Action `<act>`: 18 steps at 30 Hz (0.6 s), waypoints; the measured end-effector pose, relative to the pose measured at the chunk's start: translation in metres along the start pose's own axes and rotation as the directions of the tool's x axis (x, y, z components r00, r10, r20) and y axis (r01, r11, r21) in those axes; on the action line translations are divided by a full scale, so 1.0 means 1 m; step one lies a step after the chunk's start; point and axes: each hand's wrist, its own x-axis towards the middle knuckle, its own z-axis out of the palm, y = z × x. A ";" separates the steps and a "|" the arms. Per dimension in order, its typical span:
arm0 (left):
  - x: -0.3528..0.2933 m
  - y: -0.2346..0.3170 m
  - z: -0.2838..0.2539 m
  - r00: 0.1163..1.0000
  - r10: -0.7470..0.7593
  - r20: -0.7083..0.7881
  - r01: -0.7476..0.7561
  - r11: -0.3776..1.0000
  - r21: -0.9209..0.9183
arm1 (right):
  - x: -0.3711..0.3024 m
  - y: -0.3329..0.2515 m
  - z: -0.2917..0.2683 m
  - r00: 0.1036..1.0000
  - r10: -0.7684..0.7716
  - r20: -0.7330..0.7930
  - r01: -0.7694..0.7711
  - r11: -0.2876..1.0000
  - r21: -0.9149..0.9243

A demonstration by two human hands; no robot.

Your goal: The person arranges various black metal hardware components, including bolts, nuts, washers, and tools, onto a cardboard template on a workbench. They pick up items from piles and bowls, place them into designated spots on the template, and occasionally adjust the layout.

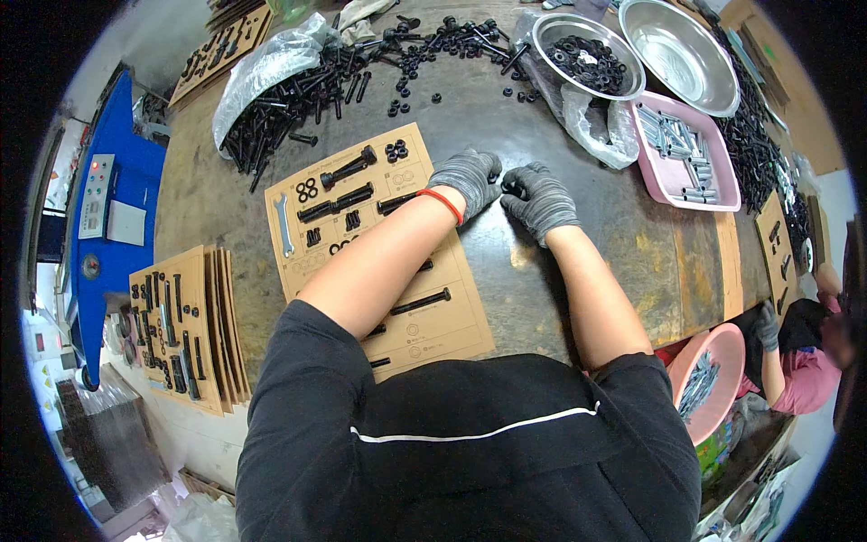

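My left hand (468, 177), in a grey glove with a red band at the wrist, is closed over the right edge of a brown cardboard sheet (452, 325). What its fingertips pinch is too small to make out. Beside it, over the bare metal tabletop (506, 271), my gloved right hand (542, 200) has its fingers curled around a small black part (516, 190), mostly hidden. The sheet carries a silver wrench (284, 224), black bolts (336, 204), black nuts (396, 150) and black rings (307, 189). My left forearm covers part of it.
Loose black bolts (298, 99) spill from a plastic bag (271, 63) at the back left. Black rings fill a steel bowl (553, 36); metal tubes lie in a pink tray (664, 185). Filled cards (185, 334) stand at left. A co-worker (804, 379) sits at right near a pink basin (722, 361).
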 end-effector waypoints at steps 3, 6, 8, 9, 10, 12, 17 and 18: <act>0.002 -0.008 -0.003 0.999 0.048 0.021 -0.047 0.997 -0.063 | -0.002 0.005 0.008 0.998 -0.049 -0.042 0.048 0.998 -0.044; 0.011 -0.036 -0.028 0.986 -0.061 -0.153 0.051 0.996 -0.068 | -0.004 0.008 0.009 0.993 -0.070 -0.092 0.064 0.996 -0.065; 0.026 -0.047 -0.056 0.952 -0.249 -0.179 0.257 0.966 0.022 | -0.004 0.010 0.011 0.990 -0.063 -0.124 0.055 0.997 -0.063; 0.032 -0.047 -0.076 0.911 -0.363 -0.194 0.390 0.912 0.126 | -0.004 0.009 0.010 0.991 -0.052 -0.124 0.047 0.998 -0.046; 0.042 -0.061 -0.079 0.895 -0.386 -0.224 0.428 0.884 0.188 | -0.004 0.009 0.011 0.991 -0.040 -0.124 0.036 0.999 -0.030; 0.055 -0.078 -0.089 0.871 -0.438 -0.222 0.486 0.833 0.264 | -0.003 0.005 0.006 0.996 -0.005 -0.094 0.004 1.000 -0.002; 0.096 -0.100 -0.087 0.917 -0.388 -0.094 0.382 0.784 0.490 | -0.005 0.007 0.003 0.994 -0.060 -0.088 0.060 0.998 -0.004; 0.100 -0.104 -0.084 0.926 -0.372 -0.062 0.354 0.800 0.484 | -0.005 0.008 0.004 0.993 -0.066 -0.097 0.066 0.998 -0.003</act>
